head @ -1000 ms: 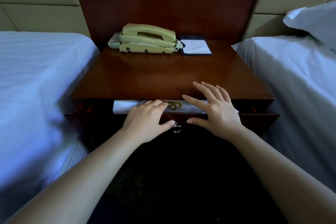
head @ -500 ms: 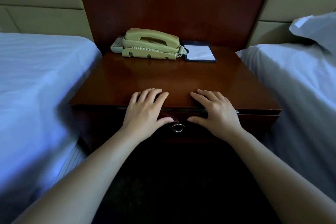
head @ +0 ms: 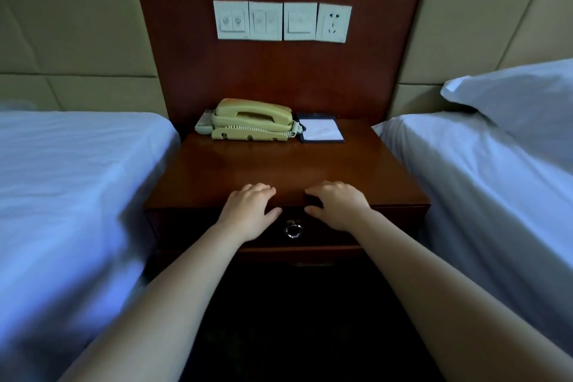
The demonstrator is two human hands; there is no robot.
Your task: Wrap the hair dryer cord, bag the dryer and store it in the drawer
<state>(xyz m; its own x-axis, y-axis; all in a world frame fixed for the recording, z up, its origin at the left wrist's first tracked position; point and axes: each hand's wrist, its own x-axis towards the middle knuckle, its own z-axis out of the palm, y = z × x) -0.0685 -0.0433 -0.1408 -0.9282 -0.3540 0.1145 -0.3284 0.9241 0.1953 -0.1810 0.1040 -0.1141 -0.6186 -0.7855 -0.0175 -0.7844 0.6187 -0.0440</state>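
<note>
Drawer (head: 310,228) seemingly flush beneath fingers (head: 259,189)

Both forearms bare to the frame's edge; left hand (head: 249,211) and right hand (head: 338,206) ungloved, ringless.

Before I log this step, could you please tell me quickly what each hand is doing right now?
Left hand: open, holding nothing, pressed on the drawer front.
Right hand: open, fingers curled, holding nothing, also on the drawer front.
</note>
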